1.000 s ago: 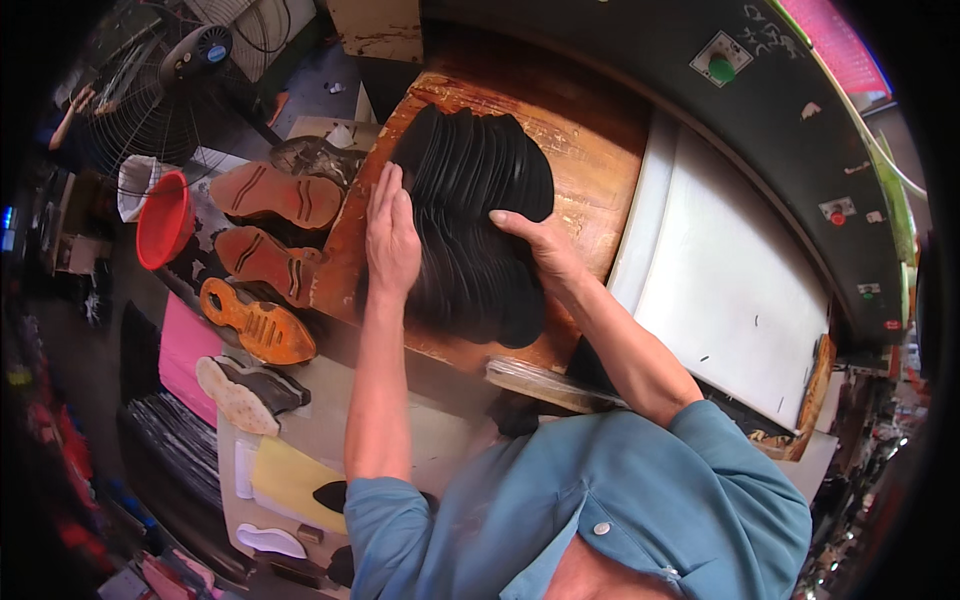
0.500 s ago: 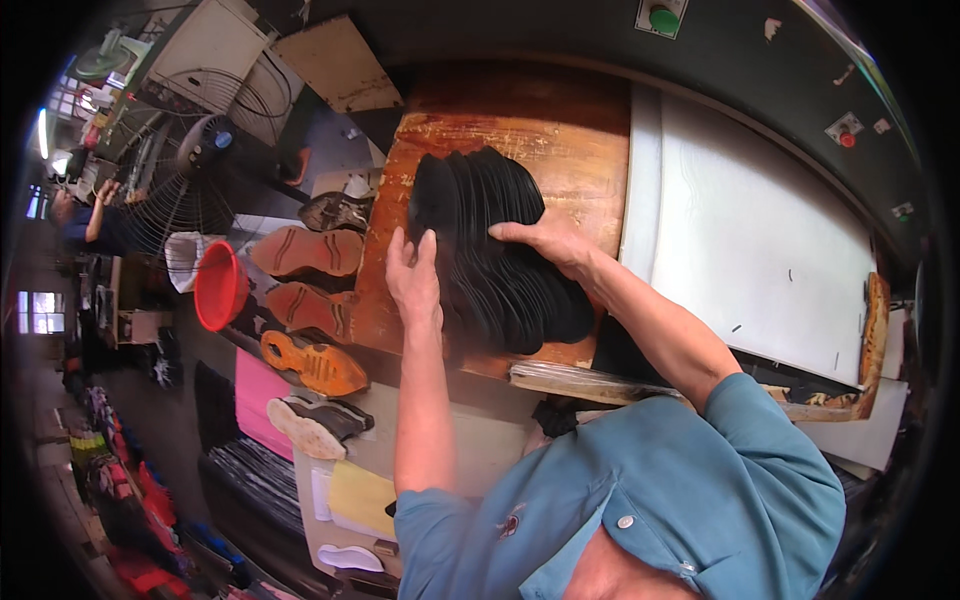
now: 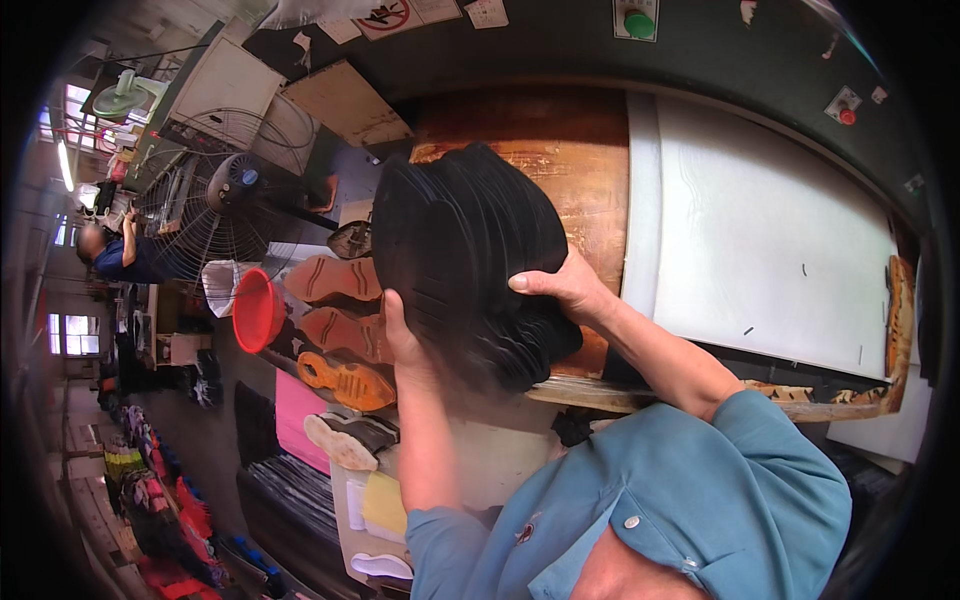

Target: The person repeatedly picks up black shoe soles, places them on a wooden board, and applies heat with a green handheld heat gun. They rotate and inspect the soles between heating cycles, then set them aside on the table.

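Note:
Between my hands is a thick stack of black sole-shaped sheets, lifted off the wooden board and tilted so the flat face of its left end sheet shows. My left hand presses against the stack's lower left side, thumb up and its other fingers mostly hidden. On the right side my right hand grips the stack, its thumb lying over the sheet edges and the remaining fingers out of sight behind. The near lower end of the stack is slightly blurred.
Left of the board lie reddish-brown soles, an orange sole and a dark sole with a pale face. Beyond them are a red bowl and a large fan. A white panel lies right. Another person is far left.
The stack has come up from the board toward me and tipped, its left face now showing. Both hands have closed in on its sides. The whole view has shifted a little.

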Demonstrator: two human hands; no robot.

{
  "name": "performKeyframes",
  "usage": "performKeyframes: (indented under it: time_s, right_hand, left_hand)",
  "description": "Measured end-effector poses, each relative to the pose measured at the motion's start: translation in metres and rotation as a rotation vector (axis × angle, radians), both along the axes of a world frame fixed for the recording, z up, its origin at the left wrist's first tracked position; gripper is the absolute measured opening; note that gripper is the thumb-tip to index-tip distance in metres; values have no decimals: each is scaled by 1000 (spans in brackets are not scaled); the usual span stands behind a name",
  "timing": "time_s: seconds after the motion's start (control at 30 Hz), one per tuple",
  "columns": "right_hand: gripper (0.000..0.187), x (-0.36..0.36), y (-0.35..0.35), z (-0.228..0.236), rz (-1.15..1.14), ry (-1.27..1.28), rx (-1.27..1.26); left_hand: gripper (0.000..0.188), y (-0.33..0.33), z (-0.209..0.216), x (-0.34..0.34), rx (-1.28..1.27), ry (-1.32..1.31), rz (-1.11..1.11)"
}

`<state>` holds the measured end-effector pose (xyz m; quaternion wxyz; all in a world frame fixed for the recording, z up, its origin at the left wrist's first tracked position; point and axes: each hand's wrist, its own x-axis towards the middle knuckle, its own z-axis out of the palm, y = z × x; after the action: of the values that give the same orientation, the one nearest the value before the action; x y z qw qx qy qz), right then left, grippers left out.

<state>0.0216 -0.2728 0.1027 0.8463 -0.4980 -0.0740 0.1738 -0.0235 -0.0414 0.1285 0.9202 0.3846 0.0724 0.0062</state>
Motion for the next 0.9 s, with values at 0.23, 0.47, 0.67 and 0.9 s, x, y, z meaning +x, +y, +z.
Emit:
performKeyframes:
  time_s: [0.23,0.47,0.67,0.9]
  right_hand:
    - [53,-12,18,-32,22,-3,220]
    - [79,13,-12,-1,-67,-130,132]
    - [66,39,-71,-4,-304,-179,-413]
    - [70,35,-62,-39,-164,-241,-739]
  left_hand:
    - [73,-19,15,8,263,-7,-60]
    - [73,-14,78,14,700,-108,-166]
    - [106,-35,41,25,1729,-423,-238]
    - [111,-51,-7,15,1928,-521,-246]
